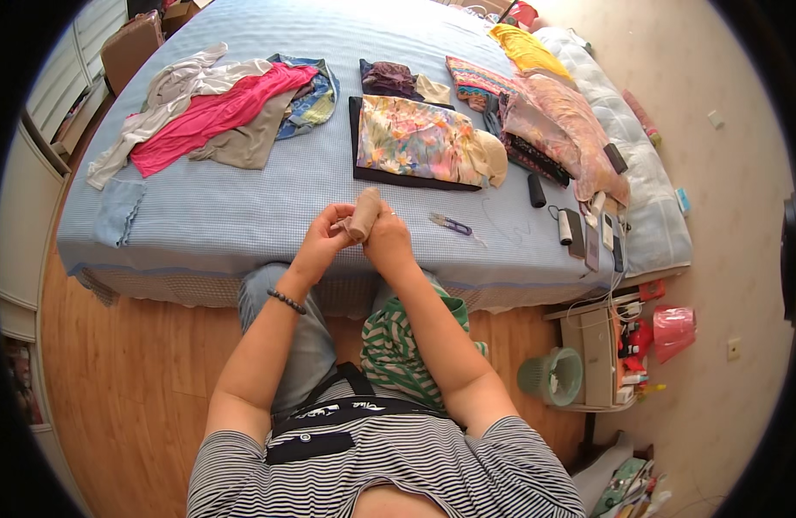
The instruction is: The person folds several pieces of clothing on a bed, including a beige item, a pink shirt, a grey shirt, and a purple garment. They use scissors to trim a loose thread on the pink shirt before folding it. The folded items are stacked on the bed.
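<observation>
Above the bed's front edge, both hands hold a small tan roll of soft cloth (363, 216), tilted with its upper end leaning away. My left hand (323, 235) pinches its lower left side with the fingertips. My right hand (389, 238) is wrapped around its right side, and some of its fingers are hidden. Across my right thigh lies a green and white patterned cloth (398, 350). To the right of my hands, a pair of purple-handled thread snips (451, 224) rests on the blue checked bedcover (268, 211).
A loose pile with a pink garment (217, 116) lies far left, near a folded light-blue cloth (120, 211). Folded floral fabric (420, 138) sits ahead. More folded clothes (545, 129), a black cylinder (536, 191) and phones (592, 246) lie right. A green bin (551, 377) stands on the floor.
</observation>
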`<action>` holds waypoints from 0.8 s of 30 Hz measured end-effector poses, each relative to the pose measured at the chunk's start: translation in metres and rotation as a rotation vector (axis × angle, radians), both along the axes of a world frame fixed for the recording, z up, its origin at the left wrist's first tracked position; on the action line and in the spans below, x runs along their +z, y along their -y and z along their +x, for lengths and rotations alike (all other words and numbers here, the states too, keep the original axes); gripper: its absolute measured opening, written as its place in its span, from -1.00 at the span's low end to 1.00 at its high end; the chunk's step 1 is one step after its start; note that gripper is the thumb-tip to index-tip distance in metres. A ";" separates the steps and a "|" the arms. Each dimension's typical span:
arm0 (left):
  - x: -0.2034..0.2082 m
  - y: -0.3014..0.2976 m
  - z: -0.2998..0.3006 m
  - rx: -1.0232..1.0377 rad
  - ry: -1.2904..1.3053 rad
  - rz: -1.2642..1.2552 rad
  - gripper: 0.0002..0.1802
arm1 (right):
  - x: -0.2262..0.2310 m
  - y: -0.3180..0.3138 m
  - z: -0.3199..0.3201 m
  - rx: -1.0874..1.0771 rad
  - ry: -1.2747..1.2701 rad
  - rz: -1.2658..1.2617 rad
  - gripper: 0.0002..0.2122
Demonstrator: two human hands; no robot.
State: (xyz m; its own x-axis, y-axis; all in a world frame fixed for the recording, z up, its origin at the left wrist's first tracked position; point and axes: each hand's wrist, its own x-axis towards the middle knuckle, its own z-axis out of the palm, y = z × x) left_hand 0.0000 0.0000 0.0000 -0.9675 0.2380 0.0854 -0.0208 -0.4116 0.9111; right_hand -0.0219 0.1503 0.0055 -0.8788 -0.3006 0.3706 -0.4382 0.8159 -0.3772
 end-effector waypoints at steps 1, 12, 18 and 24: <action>-0.002 -0.004 0.003 0.024 -0.018 -0.004 -0.57 | -0.002 0.003 0.003 -0.035 -0.032 0.041 -0.66; 0.001 -0.027 0.000 0.427 -0.157 -0.334 -0.78 | -0.011 -0.010 -0.014 -0.050 -0.071 0.220 -0.78; -0.008 0.003 -0.016 0.490 -0.344 -0.820 -0.79 | -0.006 -0.025 -0.024 -0.243 0.438 -0.577 -0.70; -0.020 0.012 -0.010 0.524 -0.228 -0.642 -0.76 | -0.007 0.005 -0.017 -0.207 0.083 -0.265 -0.57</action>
